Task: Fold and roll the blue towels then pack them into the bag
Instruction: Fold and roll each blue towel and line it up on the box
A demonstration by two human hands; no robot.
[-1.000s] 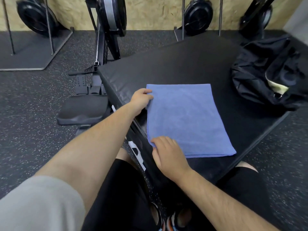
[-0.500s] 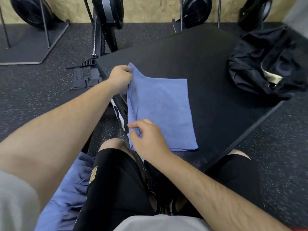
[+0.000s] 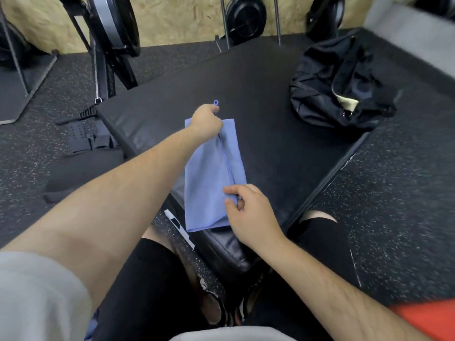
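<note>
Blue towel (image 3: 209,173) lies in a long, narrow fold on the near left corner of the bench (image 3: 270,94), and its near end hangs a little over the padded edge. Your left hand (image 3: 205,119) is clenched round the far end of it, and a small blue loop (image 3: 216,102) pokes out past your knuckles. Your right hand (image 3: 248,210) pinches the near end of the hemmed edge between thumb and fingertips. The hem (image 3: 226,158) runs as a straight line between your two hands, with a shadow under it near the left one.

Both hands are busy with the same towel, one at each end.

On the far right of the bench, well apart from the towel, a black bag (image 3: 339,94) sits slumped, its mouth open and something pale showing inside. Your knees in black shorts (image 3: 152,279) sit just below the bench's near corner. Dark speckled floor (image 3: 394,205) surrounds the bench. Beyond it, black exercise machines (image 3: 110,25) stand along a chipboard wall (image 3: 177,18) — their make is too blurred to tell.
</note>
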